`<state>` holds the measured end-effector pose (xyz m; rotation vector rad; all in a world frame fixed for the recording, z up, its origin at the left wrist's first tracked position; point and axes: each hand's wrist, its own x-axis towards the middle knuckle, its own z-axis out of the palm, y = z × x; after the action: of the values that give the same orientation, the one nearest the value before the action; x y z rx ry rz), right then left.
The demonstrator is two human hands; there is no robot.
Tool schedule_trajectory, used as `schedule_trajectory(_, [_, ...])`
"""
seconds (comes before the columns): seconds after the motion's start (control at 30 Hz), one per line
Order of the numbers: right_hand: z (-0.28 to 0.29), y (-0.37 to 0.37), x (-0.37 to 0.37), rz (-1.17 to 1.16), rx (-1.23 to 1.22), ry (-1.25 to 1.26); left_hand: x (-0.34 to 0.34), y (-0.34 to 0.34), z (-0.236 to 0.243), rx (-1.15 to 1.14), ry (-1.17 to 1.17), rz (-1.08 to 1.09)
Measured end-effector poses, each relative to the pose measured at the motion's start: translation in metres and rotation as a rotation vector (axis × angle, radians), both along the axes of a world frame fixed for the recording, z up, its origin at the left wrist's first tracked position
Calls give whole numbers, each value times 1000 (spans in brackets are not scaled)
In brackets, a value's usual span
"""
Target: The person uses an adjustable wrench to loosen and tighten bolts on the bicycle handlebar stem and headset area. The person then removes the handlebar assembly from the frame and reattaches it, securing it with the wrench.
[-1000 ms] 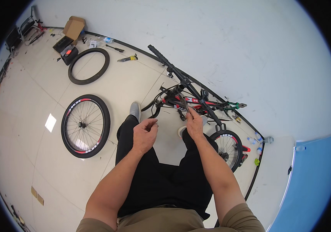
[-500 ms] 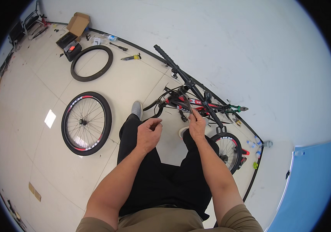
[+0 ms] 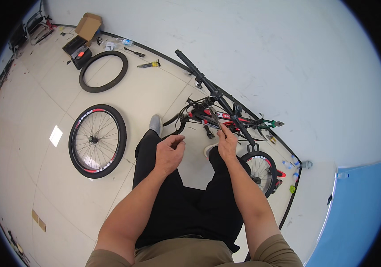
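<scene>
My right hand [image 3: 227, 143] is closed around the near end of a slim grey metal tool [image 3: 216, 116] that points away from me over the bicycle. Its exact kind is too small to tell. My left hand [image 3: 170, 153] is above my left thigh, fingers curled with thumb and forefinger close together; whatever they hold, if anything, cannot be made out. Beyond both hands the red, white and black bicycle frame [image 3: 228, 117] leans by the wall, its black handlebar [image 3: 204, 82] slanting up to the left. Its mounted wheel [image 3: 264, 163] shows beside my right forearm.
A loose spoked wheel [image 3: 120, 147] and a bare black tyre [image 3: 123, 75] lie on the tiled floor at left. Behind them are an open black case [image 3: 80, 59], a cardboard box [image 3: 88, 26] and a yellow-and-black tool [image 3: 149, 64]. Green-handled pliers [image 3: 271, 123] rest at right, near plastic bottles [image 3: 296, 176].
The whole view has shifted slightly, so floor things sit a little further left. Both hands keep nearly the same pose, the right still holding the grey tool.
</scene>
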<state>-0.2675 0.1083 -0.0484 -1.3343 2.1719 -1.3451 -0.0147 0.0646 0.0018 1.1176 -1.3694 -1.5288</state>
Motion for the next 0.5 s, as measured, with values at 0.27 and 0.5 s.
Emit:
schedule_trajectory(0.27, [8,-2,6,8,38,-89,2,0,1,2,-18,-11])
schedule_trajectory(0.5, [16,-5,11,-31,81,-123,2,0,5,25,-15,-5])
